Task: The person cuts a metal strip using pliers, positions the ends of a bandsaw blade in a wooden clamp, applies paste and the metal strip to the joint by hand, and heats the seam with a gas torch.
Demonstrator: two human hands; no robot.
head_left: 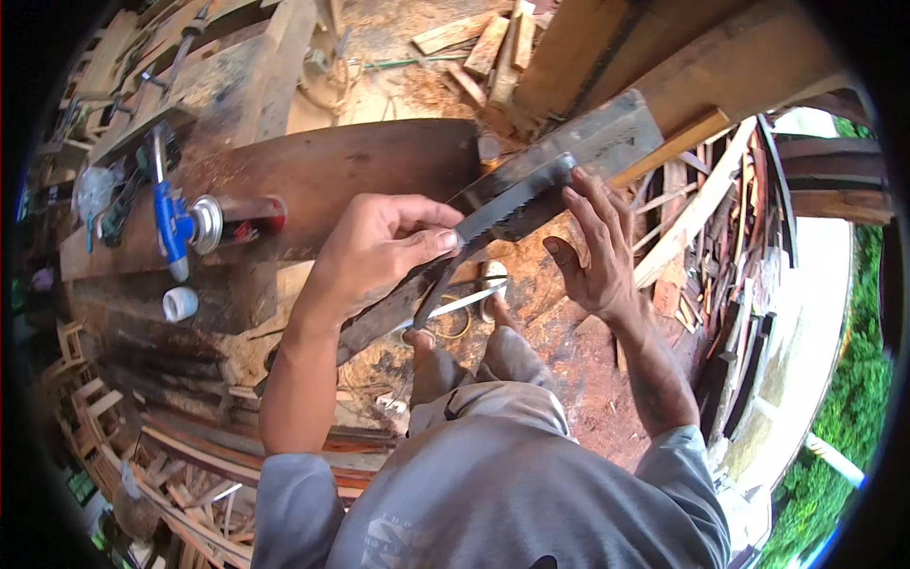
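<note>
Sawdust (431, 93) and wood bits (488, 47) on ground (597, 370). Pinching one end of toothed blade (510, 207), over grey board (611, 133), with left hand (374, 248). Holding right hand (607, 251) loose, thumb apart, near far end; cannot tell if touching. On brown board (379, 156), blue torch (172, 223).

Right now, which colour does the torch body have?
Blue. The torch body shows best in the head view, the only one here.

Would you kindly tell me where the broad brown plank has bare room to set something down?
The plank looks free from the gas canister to its end near the toothed blade, beyond the left hand. Its opposite end is crowded by the blue torch and canister.
</note>
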